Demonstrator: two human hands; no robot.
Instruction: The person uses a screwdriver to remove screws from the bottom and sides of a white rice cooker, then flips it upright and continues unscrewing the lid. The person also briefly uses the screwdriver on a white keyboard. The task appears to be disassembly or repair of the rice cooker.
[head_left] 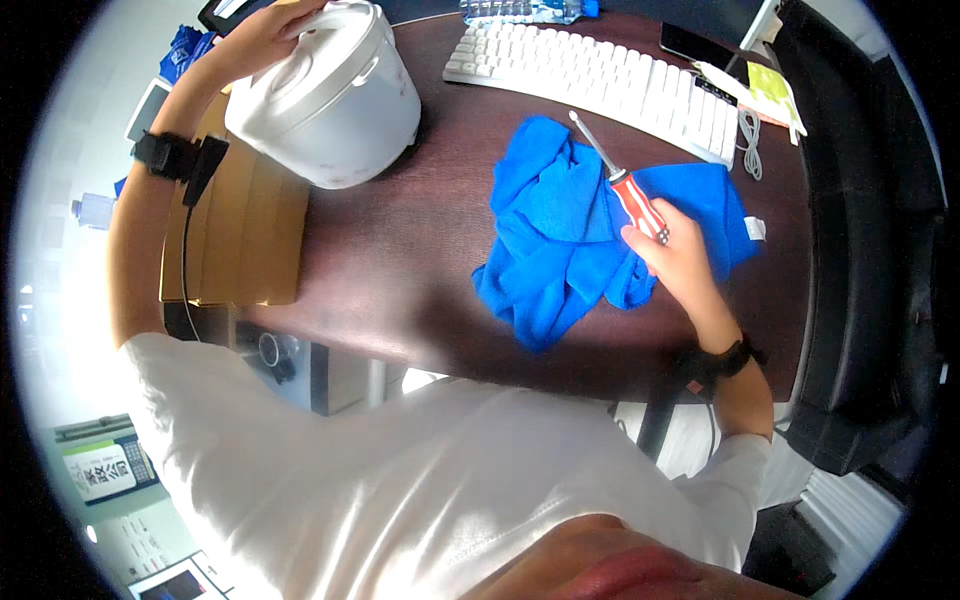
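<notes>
At the far left of the table stands a white rice cooker (345, 120) with a rounded lid. My left hand (268, 38) is at its top, fingers curled against the far side of the lid; the picture's edge cuts off part of them. My right hand (682, 250) is closed round the red-and-white handle of a screwdriver (632, 195). Its metal shaft points away and to the left, above a crumpled blue cloth (555, 225). The cloth lies on the table right of the middle, with a small white tag at its right end.
A white keyboard (600, 80) lies along the far side of the dark wooden table (400, 270). Behind it are a plastic bottle (525, 10) and a black phone (700, 45). A coiled grey cable (749, 145) lies at the right. A cardboard box (245, 240) stands left, below the cooker.
</notes>
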